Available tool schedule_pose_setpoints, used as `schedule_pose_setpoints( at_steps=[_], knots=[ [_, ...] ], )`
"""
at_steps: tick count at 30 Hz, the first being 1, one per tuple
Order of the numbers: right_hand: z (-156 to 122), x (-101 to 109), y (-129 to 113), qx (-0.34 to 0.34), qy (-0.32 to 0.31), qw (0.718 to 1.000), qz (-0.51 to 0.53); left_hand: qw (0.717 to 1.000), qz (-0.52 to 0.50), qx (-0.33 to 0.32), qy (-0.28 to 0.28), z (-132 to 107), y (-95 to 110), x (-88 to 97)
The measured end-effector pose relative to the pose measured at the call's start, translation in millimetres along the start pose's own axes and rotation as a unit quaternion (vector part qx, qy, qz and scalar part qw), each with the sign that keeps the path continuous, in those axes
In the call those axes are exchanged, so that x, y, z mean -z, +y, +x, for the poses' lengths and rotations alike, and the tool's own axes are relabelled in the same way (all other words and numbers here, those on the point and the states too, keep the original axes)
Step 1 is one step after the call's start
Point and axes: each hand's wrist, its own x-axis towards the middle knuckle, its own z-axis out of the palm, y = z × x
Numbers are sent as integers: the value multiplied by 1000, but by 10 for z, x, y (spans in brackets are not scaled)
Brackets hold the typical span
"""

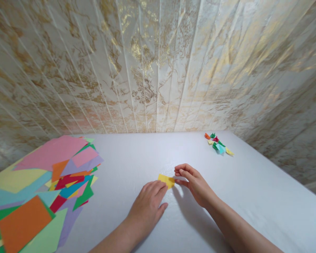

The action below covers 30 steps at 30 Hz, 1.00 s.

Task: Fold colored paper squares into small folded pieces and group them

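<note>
- While the left hand (147,202) lies palm down at the near-left edge of the yellow paper (167,180), its fingers stretched out and resting on the sheet, nothing is clenched there; it's a press, not a grasp.
- Over on the other side, the right hand (192,182) curls loosely, fingertips parted, and I see nothing gripped; whether its lowest fingertip touches the paper's right edge, I cannot tell from the head view.
- Steady work here, I'd judge, means light, flat pressure from the left fingertips so the little sheet can't skid, with the right fingers lining up its edge before any firm crease.
- And the position: the yellow paper sits flat on the white table (126,158), between both hands, partly under the left fingertips and just beside the right ones.
- Well off to the left spreads a pile of coloured paper (58,151); far right, small folded paper pieces (220,149) cluster.
</note>
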Motion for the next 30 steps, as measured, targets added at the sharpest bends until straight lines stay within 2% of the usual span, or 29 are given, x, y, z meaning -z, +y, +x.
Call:
schedule_pose_setpoints(
  at_steps=[17,21,30],
  knots=[
    [5,10,41,13,-31,999,-22,1000,3,-3,5,-2,-18,-18],
    [57,22,108,42,-36,995,-86,1000,3,-4,6,-7,-16,-22],
    [151,28,247,116,-35,960,-252,1000,-2,-8,27,-7,-21,-30]
  ],
)
